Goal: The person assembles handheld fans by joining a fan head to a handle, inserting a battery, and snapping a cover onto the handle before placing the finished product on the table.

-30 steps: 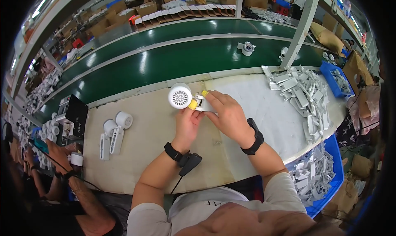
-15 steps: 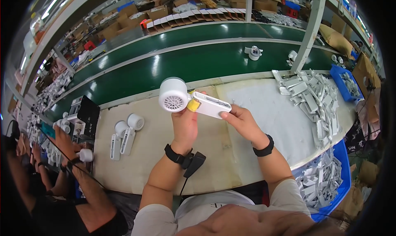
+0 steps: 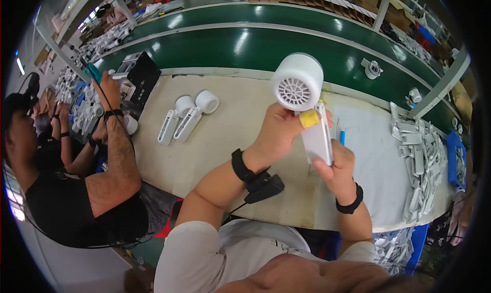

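Observation:
A white handheld fan (image 3: pixel 297 83), with a round grille head and a flat handle, is raised over the table in both my hands. My left hand (image 3: pixel 276 134) grips it near the neck, and a yellow wrap (image 3: pixel 309 119) shows at the thumb there. Lower down, my right hand (image 3: pixel 338 171) is closed around the end of the handle. Just beyond that hand lies a thin tool with a blue handle (image 3: pixel 342 137), partly hidden. Two similar fans, a nearer-left one (image 3: pixel 169 126) and its neighbour (image 3: pixel 188 123), lie side by side on the table to the left.
A heap of white plastic casings (image 3: pixel 422 160) covers the table's right side, with blue bins (image 3: pixel 456 160) beyond. A green conveyor (image 3: pixel 215 50) crosses behind, carrying a round white part (image 3: pixel 373 69). At left, a co-worker's arm (image 3: pixel 120 144) is near a black box (image 3: pixel 140 78).
The view has swung to the right. The fan has turned from lying sideways to head-up, handle pointing down, and my right hand has moved lower on it.

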`<move>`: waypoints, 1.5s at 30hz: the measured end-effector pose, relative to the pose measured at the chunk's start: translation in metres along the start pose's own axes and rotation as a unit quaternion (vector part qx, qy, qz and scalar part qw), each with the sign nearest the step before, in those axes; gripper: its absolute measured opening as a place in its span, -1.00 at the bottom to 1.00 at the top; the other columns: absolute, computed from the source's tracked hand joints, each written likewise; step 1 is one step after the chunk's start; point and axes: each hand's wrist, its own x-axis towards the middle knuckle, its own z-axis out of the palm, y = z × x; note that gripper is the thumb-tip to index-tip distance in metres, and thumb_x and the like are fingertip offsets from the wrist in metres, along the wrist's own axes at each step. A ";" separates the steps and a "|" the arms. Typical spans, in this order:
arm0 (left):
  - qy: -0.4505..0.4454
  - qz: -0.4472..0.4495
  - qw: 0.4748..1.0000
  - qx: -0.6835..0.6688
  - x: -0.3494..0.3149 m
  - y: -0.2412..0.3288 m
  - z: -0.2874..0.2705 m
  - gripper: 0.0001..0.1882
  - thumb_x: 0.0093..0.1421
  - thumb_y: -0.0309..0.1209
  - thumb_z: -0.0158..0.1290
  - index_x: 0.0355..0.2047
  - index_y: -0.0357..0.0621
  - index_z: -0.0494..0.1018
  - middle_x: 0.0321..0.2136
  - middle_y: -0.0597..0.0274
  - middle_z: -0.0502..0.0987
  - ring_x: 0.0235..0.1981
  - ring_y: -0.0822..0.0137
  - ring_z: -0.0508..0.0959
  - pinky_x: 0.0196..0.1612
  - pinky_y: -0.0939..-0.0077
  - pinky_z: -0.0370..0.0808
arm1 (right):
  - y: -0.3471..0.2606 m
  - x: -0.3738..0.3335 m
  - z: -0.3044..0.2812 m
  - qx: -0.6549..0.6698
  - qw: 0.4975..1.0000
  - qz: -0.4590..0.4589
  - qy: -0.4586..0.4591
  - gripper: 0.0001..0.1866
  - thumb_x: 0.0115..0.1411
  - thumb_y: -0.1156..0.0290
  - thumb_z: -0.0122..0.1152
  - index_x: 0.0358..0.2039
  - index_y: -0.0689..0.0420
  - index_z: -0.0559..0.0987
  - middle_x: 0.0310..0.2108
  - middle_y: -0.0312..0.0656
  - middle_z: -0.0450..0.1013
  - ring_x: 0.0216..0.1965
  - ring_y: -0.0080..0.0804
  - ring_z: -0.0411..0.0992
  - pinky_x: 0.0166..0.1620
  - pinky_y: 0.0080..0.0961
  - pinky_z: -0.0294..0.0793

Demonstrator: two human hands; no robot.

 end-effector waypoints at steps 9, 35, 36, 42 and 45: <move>0.160 -0.139 0.557 0.803 -0.058 0.053 -0.111 -0.65 -0.01 -0.48 0.05 -0.17 -0.17 0.30 -0.39 -0.12 0.48 -0.34 -0.14 0.47 -0.35 0.07 0.37 | 0.090 0.031 -0.072 -0.174 0.976 0.083 -0.099 -0.82 0.01 0.39 0.23 -0.39 0.19 0.51 -0.40 -0.15 0.44 -0.37 -0.26 0.43 -0.35 -0.46 0.40; 0.011 -0.117 0.921 0.371 -0.084 0.021 -0.108 -0.76 0.17 -0.43 -0.06 -0.16 -0.28 0.36 -0.18 -0.03 0.48 -0.21 0.09 0.51 -0.06 0.24 0.41 | 0.129 0.121 -0.062 0.146 0.971 0.187 0.041 -0.27 -0.03 0.62 0.22 0.16 0.05 0.15 0.04 -0.20 0.17 -0.07 -0.41 0.35 -0.03 -0.42 0.35; 0.059 -0.197 0.957 0.207 -0.081 0.012 -0.106 -0.71 0.24 -0.32 -0.10 -0.13 -0.27 0.35 -0.17 -0.05 0.48 -0.20 0.10 0.52 -0.05 0.24 0.41 | 0.108 0.110 -0.057 0.152 0.977 0.147 0.001 -0.26 -0.04 0.63 0.22 0.16 0.04 0.14 0.05 -0.21 0.15 -0.06 -0.39 0.35 -0.02 -0.41 0.35; -0.002 -0.347 0.920 -0.181 -0.030 -0.019 -0.100 -0.20 0.19 0.25 -0.46 -0.03 -0.30 0.27 -0.13 -0.05 0.46 -0.11 0.17 0.49 0.01 0.26 0.40 | 0.005 0.059 -0.033 0.063 0.979 -0.054 -0.185 -0.28 -0.18 0.70 0.23 0.06 -0.03 0.31 0.01 -0.17 0.20 0.01 -0.25 0.28 0.02 -0.43 0.32; -0.075 -0.372 0.876 -0.297 -0.022 -0.023 -0.098 -0.28 0.20 0.21 -0.41 -0.01 -0.19 0.29 -0.13 0.00 0.46 -0.16 0.16 0.52 -0.11 0.26 0.49 | -0.008 0.040 -0.030 -0.008 0.960 -0.126 -0.249 -0.35 -0.24 0.72 0.20 -0.05 -0.04 0.43 0.01 -0.12 0.22 0.01 -0.15 0.27 -0.01 -0.42 0.36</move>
